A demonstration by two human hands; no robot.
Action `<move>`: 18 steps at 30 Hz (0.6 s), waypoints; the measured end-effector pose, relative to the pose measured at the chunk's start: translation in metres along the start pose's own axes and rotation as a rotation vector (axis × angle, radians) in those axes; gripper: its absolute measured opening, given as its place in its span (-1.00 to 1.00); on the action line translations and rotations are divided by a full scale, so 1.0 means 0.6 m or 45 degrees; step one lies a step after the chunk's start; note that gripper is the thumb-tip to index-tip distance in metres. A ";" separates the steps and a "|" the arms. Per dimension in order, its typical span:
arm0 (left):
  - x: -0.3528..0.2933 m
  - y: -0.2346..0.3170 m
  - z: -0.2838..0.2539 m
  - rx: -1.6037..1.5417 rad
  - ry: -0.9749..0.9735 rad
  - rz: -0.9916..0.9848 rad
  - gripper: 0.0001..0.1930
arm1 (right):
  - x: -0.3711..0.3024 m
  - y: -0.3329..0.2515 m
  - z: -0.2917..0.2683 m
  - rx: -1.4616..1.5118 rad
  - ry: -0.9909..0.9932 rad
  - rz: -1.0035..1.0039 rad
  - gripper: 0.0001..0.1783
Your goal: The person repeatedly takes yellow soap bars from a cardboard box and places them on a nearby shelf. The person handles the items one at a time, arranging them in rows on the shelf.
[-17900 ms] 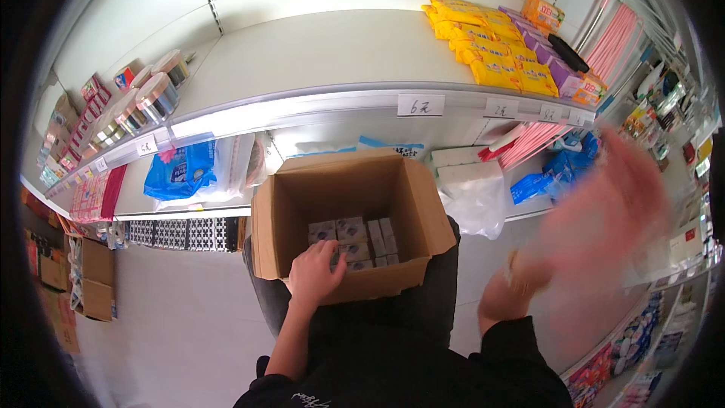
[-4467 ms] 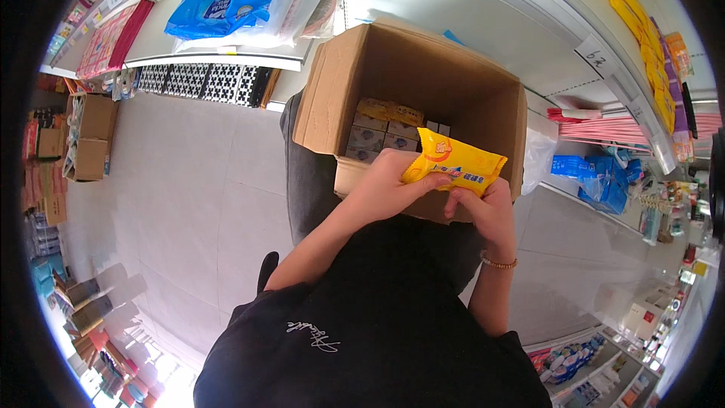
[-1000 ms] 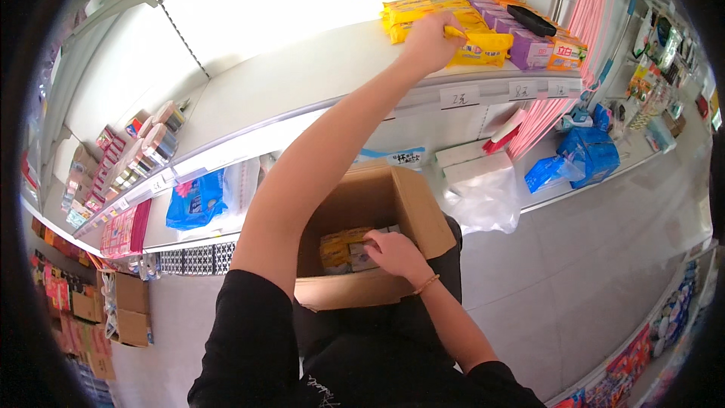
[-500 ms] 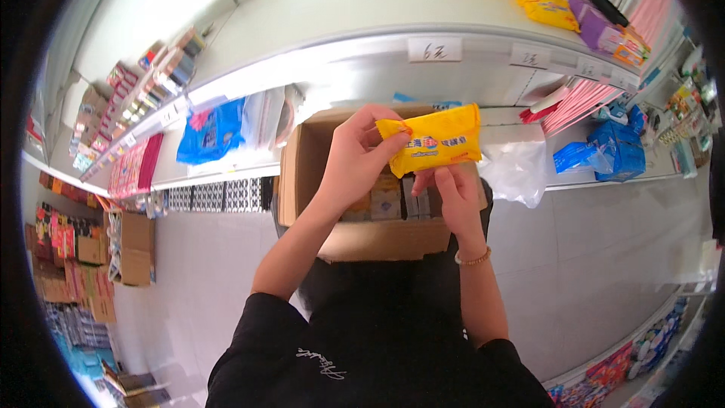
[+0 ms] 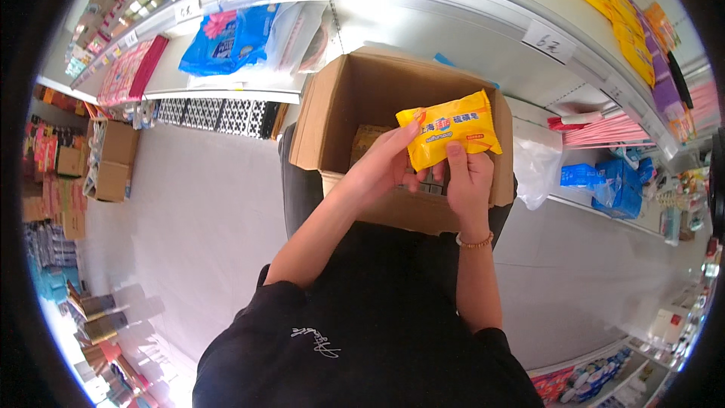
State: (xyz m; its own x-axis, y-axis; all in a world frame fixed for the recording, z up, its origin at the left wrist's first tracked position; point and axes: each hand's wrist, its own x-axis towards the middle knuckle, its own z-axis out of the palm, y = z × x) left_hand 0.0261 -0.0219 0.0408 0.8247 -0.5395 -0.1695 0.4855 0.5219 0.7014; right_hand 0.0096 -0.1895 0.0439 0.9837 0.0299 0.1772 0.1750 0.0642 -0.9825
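Left hand (image 5: 382, 162) grips yellow packet (image 5: 451, 134) at nine o'clock, right hand (image 5: 470, 183) at six, seemingly steadying it. Open carton (image 5: 408, 91) beneath.

Packet (image 5: 451, 128), yellow, held in the fingers (image 5: 456, 157): blue printed lettering and a small red label. Shelf cards (image 5: 549, 39), white, handwritten: one up and right of the fingers, one farther off, up and left. Shirt (image 5: 362, 317), black, below the fingers: pale script.
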 end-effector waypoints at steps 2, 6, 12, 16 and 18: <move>0.002 -0.012 -0.008 0.006 -0.003 -0.053 -0.57 | 0.009 0.001 0.001 -0.093 -0.080 0.013 -0.65; 0.003 -0.010 -0.027 0.376 0.143 -0.062 -0.66 | 0.034 0.007 -0.032 -0.335 -0.300 0.161 -0.71; -0.006 0.019 -0.060 0.829 0.215 0.039 -0.69 | 0.091 0.002 -0.030 0.170 -0.205 0.476 -0.67; -0.002 0.035 -0.078 1.567 0.423 0.302 -0.71 | 0.149 0.032 -0.064 -0.334 -0.644 0.431 -0.66; 0.002 0.034 -0.087 1.802 0.623 0.547 -0.73 | 0.180 0.066 -0.073 -0.484 -0.669 0.482 -0.66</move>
State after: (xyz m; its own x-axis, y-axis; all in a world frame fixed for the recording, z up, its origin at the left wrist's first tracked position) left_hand 0.0521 0.0226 0.0189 0.9725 -0.1116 0.2044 -0.2298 -0.6024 0.7644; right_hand 0.1243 -0.2272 0.0213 0.8473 0.4597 -0.2658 -0.0755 -0.3912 -0.9172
